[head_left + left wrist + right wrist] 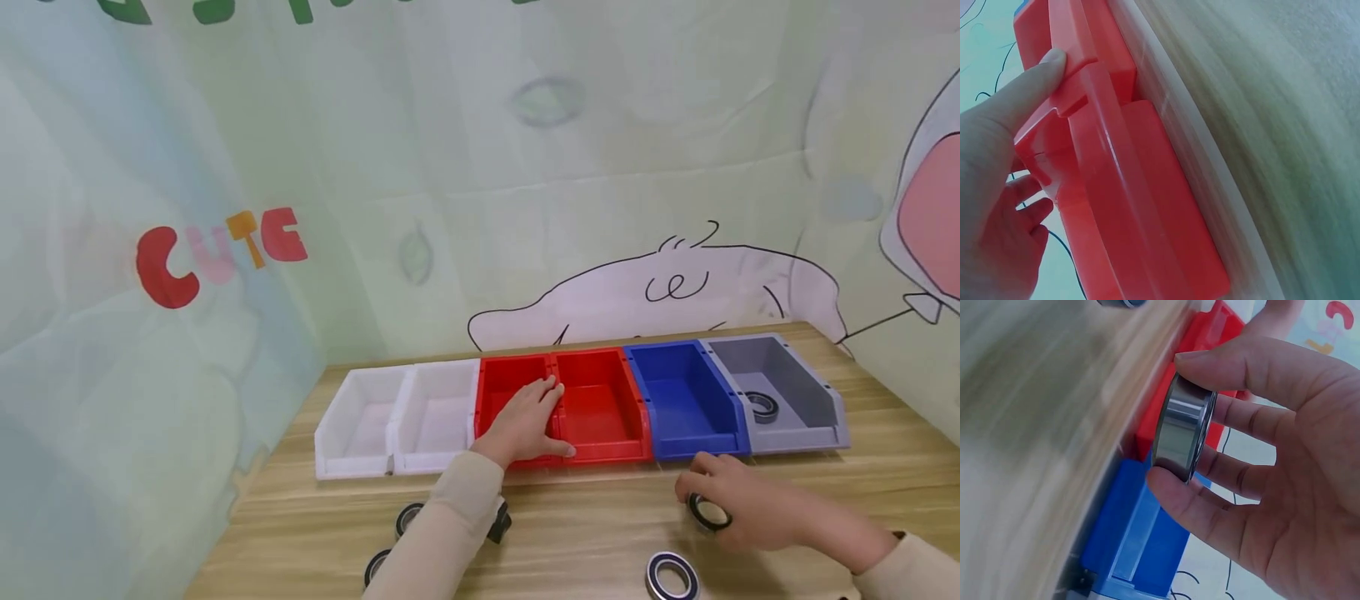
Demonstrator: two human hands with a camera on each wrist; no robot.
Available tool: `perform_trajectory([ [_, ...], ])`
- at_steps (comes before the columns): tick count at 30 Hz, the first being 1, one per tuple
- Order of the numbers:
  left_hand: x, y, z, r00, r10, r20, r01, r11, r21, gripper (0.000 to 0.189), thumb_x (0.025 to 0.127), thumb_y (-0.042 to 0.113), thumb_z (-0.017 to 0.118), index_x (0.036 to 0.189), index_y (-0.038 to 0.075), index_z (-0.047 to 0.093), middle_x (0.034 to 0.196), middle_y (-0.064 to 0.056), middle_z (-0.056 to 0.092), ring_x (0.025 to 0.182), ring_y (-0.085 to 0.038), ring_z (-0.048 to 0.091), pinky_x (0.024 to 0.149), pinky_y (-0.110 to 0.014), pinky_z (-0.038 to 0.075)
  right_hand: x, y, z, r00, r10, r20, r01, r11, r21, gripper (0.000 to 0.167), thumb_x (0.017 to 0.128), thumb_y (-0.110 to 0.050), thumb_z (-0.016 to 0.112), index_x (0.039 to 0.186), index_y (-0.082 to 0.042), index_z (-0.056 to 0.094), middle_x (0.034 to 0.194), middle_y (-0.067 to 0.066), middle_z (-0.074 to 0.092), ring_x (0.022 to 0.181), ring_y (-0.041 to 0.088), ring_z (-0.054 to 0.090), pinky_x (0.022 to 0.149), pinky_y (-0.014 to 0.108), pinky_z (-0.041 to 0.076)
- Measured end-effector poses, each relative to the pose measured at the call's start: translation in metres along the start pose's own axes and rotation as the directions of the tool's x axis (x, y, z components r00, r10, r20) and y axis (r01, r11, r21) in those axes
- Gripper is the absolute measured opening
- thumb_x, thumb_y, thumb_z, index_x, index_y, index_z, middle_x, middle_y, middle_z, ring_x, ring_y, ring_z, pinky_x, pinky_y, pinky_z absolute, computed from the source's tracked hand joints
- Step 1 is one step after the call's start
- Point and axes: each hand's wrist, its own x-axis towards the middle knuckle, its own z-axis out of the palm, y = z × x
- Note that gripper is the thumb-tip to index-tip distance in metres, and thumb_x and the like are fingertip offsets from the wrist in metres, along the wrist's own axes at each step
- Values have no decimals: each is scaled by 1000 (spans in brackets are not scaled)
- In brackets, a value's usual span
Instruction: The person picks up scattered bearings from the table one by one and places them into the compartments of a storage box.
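My right hand (757,504) pinches a ball bearing (1183,428) between thumb and fingertips. It holds the ring tilted above the table, just in front of the blue bin (686,408); its smooth steel outer face shows in the right wrist view. My left hand (525,421) rests over the divider between two red bins, fingers reaching back and thumb on the front lip of the right red bin (603,417). Nothing is held in it. Another bearing (655,575) lies flat on the table near my right hand.
Two white bins (438,421) stand left of the red ones. At the row's right end, a grey bin (798,383) has one bearing (771,410) inside. Two bearings (402,525) lie partly hidden by my left sleeve (450,517). A printed cloth (420,183) hangs behind the wooden table (585,533).
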Motion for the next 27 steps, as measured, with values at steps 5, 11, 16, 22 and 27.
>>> perform_trajectory([
  [5, 1, 3, -2, 1000, 4, 2, -4, 1000, 13, 94, 69, 48, 75, 146, 22, 26, 153, 2, 21, 140, -19, 22, 109, -37, 33, 4, 4, -9, 1000, -2, -19, 1, 999, -35, 43, 60, -13, 75, 95, -27, 54, 89, -12, 43, 78, 6, 40, 61, 22, 35],
  [11, -1, 2, -1, 1000, -9, 5, 9, 1000, 2, 95, 69, 47, 75, 146, 23, 25, 154, 2, 21, 140, -19, 22, 109, -37, 33, 11, 8, -14, 1000, 12, -6, -12, 999, -31, 42, 62, -13, 74, 96, -27, 54, 90, -10, 45, 78, 7, 42, 60, 22, 35],
  [16, -2, 0, 0, 1000, -17, 10, 17, 1000, 3, 96, 68, 48, 75, 146, 23, 25, 154, 3, 20, 140, -19, 22, 108, -37, 35, 18, 13, -19, 1000, 16, 24, -15, 1000, -9, 41, 62, -11, 72, 97, -25, 55, 90, -9, 45, 76, 7, 42, 60, 21, 36],
  [22, 0, -1, 0, 1000, -2, -6, 2, 1000, 27, 96, 69, 49, 74, 146, 23, 24, 154, 3, 19, 140, -19, 21, 110, -36, 33, 29, 19, -34, 996, 81, 49, -80, 997, -10, 37, 66, -11, 71, 97, -23, 55, 92, -5, 48, 79, 10, 46, 62, 25, 41],
  [27, 1, 0, 0, 1000, -5, 6, 4, 1000, 28, 96, 69, 49, 75, 147, 23, 23, 154, 4, 18, 140, -18, 21, 110, -36, 33, 37, 24, -42, 987, 130, 95, -129, 991, -15, 35, 67, -10, 70, 97, -20, 56, 92, -1, 49, 79, 14, 48, 62, 28, 43],
])
